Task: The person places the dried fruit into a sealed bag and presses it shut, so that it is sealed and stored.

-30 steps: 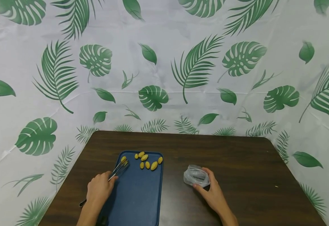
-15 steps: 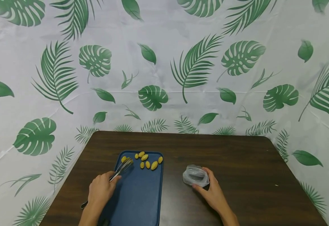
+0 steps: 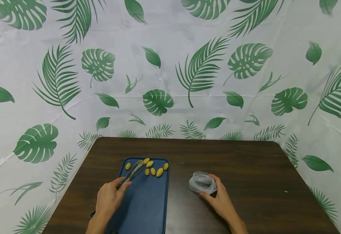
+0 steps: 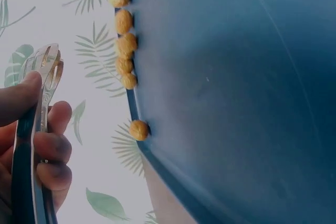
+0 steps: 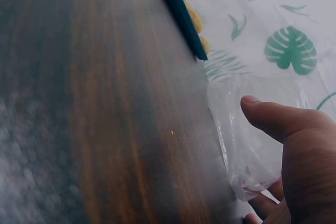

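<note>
My left hand (image 3: 109, 197) holds a pair of metal tongs (image 3: 130, 177) with a dark handle, thumb on one side and fingers on the other. Their tips lie over the far part of a blue tray (image 3: 141, 204), right at a small yellow oval piece partly hidden by them. Several more yellow oval pieces (image 3: 160, 172) lie near the tray's far rim, one (image 3: 128, 166) alone at the left corner. Right of the tray, my right hand (image 3: 221, 200) grips a clear plastic bag (image 3: 202, 182) between thumb and fingers. The bag stands with its mouth upward.
The dark wooden table (image 3: 246, 165) extends around the tray and bag, with a small pale fleck (image 3: 286, 191) on its right part. A white cloth with green leaves (image 3: 158, 74) hangs behind and at the sides.
My left hand and the tongs have moved right and slightly forward, from the lone yellow piece at the left corner toward the cluster. My right hand and the bag have barely moved.
</note>
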Demonstrator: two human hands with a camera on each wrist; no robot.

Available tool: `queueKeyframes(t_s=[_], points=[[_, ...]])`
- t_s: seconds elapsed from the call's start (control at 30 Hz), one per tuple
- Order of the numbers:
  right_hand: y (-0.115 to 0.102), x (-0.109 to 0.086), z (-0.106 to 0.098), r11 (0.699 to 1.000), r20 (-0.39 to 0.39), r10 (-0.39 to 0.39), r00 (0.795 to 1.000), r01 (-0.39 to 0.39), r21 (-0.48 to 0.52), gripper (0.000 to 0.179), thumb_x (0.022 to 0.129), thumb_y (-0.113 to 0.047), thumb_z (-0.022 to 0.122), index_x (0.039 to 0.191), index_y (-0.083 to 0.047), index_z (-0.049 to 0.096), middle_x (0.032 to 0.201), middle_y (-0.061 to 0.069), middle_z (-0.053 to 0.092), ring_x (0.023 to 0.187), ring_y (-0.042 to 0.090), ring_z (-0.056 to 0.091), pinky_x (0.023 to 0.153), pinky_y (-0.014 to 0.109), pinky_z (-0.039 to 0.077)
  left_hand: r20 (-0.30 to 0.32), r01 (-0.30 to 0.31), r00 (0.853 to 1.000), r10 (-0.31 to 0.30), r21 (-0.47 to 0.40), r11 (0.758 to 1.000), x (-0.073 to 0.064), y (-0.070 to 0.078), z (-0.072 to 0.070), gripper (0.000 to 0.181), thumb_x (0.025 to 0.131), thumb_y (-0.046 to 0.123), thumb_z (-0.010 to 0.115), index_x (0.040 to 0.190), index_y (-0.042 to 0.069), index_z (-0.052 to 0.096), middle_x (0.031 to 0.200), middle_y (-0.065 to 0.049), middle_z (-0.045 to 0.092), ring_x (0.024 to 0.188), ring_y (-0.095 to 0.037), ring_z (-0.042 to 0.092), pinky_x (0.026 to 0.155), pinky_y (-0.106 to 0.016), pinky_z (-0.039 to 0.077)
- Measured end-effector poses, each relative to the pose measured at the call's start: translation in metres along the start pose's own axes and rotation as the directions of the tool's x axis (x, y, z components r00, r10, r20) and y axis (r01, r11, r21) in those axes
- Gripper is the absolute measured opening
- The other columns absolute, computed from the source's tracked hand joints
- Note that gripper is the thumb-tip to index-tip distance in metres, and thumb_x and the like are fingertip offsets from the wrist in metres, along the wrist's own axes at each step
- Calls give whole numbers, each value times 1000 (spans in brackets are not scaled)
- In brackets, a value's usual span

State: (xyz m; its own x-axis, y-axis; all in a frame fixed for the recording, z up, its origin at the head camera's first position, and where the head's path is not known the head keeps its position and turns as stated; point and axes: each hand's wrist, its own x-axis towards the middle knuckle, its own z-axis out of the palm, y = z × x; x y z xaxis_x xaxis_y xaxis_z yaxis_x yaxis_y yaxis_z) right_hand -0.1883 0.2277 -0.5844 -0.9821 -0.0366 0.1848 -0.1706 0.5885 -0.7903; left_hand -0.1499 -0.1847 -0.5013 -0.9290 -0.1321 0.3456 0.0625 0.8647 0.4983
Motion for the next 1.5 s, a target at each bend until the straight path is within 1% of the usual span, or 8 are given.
queueKeyframes(t_s=[0.27,0.4,0.53,0.7,0.9,1.07,1.3,1.5], points=[[0,0,0,1000,5,-7,1000,7,7,81,83,-41,86,148,-15,46,139,12,63,133,38,54,105,63,41,64,52,997,-49,-44,998,-2,11,0,37,90,34,79,115,6,79,86,-8,79,61,-12,51,62,-35,46],[-1,-1,-1,1000,3,0,1000,0,14,80,83,-41,87,148,-16,46,139,11,63,133,38,53,105,63,40,58,14,998,-13,-17,1000,-3,15,-2,36,90,34,79,114,6,79,86,-9,79,61,-12,52,61,-34,45],[-1,-1,-1,1000,4,0,1000,0,15,79,84,-41,86,148,-16,47,139,10,63,133,36,53,105,61,41,31,-43,999,42,21,999,-5,18,-4,36,89,34,80,112,6,80,89,-13,80,64,-17,65,60,-40,51],[-1,-1,-1,1000,8,-1,1000,1,16,79,84,-40,86,147,-16,46,138,11,63,132,36,54,105,61,41,16,-37,999,37,-2,999,-5,21,-7,36,88,33,81,113,7,80,90,-13,80,69,-23,71,64,-45,55],[-2,-1,-2,1000,11,14,1000,-14,25,79,84,-40,86,148,-16,46,140,13,62,134,40,51,105,63,40,40,-17,999,17,-15,1000,-1,21,-6,39,89,34,80,117,7,79,77,-6,77,62,-14,63,62,-38,49],[-2,-1,-1,1000,15,17,1000,-17,10,79,83,-41,86,147,-17,46,140,12,63,135,41,51,106,64,40,20,-44,999,44,2,999,-2,23,-5,37,88,33,81,114,7,79,73,-4,75,56,-7,51,57,-32,42],[-3,-1,-1,1000,9,8,1000,-8,14,78,83,-40,87,146,-16,47,139,12,63,135,41,50,106,64,40,-40,-98,994,98,8,995,-2,27,-5,33,86,31,83,110,7,80,77,-6,78,57,-8,57,57,-36,48],[-3,-1,-1,1000,20,15,1000,-15,15,78,84,-41,86,148,-17,47,142,13,62,137,43,48,106,66,38,9,-57,998,58,-35,998,-2,32,-5,34,88,34,81,112,10,80,74,-1,76,54,-5,50,56,-29,42]])
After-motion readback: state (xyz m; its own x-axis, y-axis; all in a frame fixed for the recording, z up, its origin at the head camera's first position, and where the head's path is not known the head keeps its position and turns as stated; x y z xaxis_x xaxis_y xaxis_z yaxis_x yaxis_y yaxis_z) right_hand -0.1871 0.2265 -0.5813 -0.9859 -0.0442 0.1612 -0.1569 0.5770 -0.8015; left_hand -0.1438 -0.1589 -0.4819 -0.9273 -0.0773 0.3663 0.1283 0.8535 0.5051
